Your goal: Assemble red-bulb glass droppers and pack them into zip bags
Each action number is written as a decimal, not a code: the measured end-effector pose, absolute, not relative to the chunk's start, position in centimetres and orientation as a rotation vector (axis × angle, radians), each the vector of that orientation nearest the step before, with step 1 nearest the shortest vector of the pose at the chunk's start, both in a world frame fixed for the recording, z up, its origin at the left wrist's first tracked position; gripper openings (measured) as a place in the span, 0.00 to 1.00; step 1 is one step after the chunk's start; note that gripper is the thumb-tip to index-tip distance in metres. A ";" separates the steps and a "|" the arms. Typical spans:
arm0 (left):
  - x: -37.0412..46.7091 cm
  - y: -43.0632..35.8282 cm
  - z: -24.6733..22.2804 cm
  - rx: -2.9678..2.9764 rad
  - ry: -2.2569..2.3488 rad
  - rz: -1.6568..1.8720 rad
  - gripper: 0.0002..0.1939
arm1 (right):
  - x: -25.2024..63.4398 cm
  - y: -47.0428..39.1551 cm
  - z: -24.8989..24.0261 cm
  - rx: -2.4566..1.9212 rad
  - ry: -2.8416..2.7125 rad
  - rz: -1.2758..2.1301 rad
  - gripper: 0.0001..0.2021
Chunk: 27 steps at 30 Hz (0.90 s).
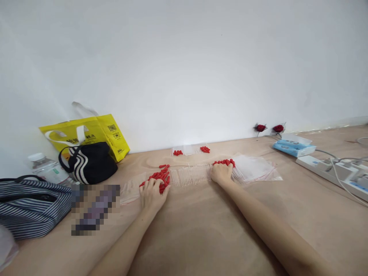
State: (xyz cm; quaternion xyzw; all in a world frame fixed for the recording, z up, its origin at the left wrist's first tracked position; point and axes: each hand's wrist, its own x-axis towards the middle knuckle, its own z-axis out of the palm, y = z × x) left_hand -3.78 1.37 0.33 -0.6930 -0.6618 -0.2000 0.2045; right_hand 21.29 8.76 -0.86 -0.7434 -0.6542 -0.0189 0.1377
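Tabletop (pixel 184 230) open before hands; red pieces (pixel 164 176) under left hand (pixel 152 193).

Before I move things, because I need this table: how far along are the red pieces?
Two small red groups near the wall look done. In hand: the left hand is on the red pile; the right hand is at the red row. Apparently left: that pile and the pale sticks between the hands.

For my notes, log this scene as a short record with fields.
left hand: on red pile
right hand: on red pieces, beside clear bags
between hands: thin sticks in a row
by wall: two red clusters, two roses
left side: yellow bag, black bag, striped bag, bottle
right side: tissue pack, power strip
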 end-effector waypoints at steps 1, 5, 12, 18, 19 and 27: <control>-4.1 1.6 0.3 -1.906 -1.850 -0.531 0.12 | 21.2 8.8 -0.8 -2.153 -1.900 -0.056 0.13; -4.4 2.1 -0.1 -1.905 -1.820 -0.478 0.14 | 20.9 8.6 -0.4 -2.148 -1.925 -0.085 0.13; -3.9 2.2 0.0 -1.865 -1.815 -0.550 0.10 | 21.9 5.9 0.2 -1.898 -2.076 -0.180 0.12; -2.2 0.0 0.9 -2.088 -1.697 -0.834 0.08 | 24.8 1.8 -1.4 -1.227 -2.353 -0.093 0.10; -1.6 -0.4 0.8 -2.246 -1.640 -0.887 0.07 | 25.3 1.3 -1.6 -1.190 -2.367 -0.065 0.11; 0.9 -2.1 -0.1 -2.815 -1.596 -1.029 0.04 | 26.5 0.0 -2.1 -1.093 -2.360 0.126 0.10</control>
